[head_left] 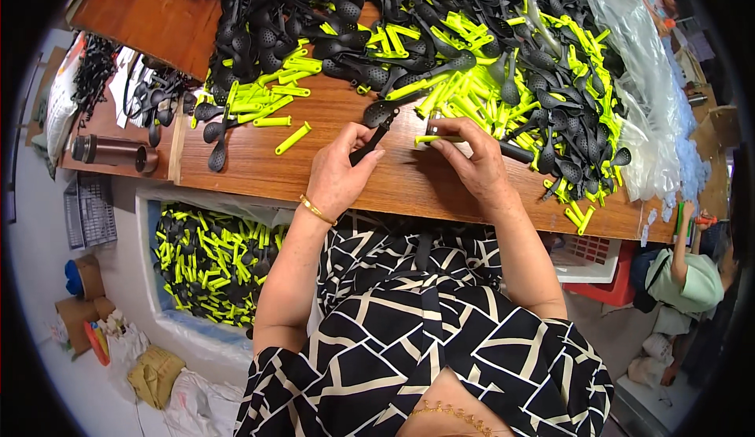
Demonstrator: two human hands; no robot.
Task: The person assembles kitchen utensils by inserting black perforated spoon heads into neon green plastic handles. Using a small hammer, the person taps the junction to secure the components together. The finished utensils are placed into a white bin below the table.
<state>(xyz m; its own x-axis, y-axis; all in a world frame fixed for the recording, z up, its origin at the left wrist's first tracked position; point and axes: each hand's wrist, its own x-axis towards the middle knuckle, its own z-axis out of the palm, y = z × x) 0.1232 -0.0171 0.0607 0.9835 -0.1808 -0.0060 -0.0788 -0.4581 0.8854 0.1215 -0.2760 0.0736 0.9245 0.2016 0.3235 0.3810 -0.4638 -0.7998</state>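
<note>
At the near table edge point(440, 193), the left hand point(340, 174) pinches a black slotted spoon point(376, 123) while the right hand point(472, 162) pinches a yellow-green handle sleeve point(437, 139), seemingly mid-assembly, next needing them aligned end to end.

Two hands are seen at the wooden table point(259, 158): the left hand point(338, 174) and the right hand point(472, 162). One black slotted spoon point(376, 119) and one yellow-green handle point(434, 139) are held. The heaped black spoons point(409, 12) and loose yellow-green handles point(271, 99) are too many to be counted.
</note>
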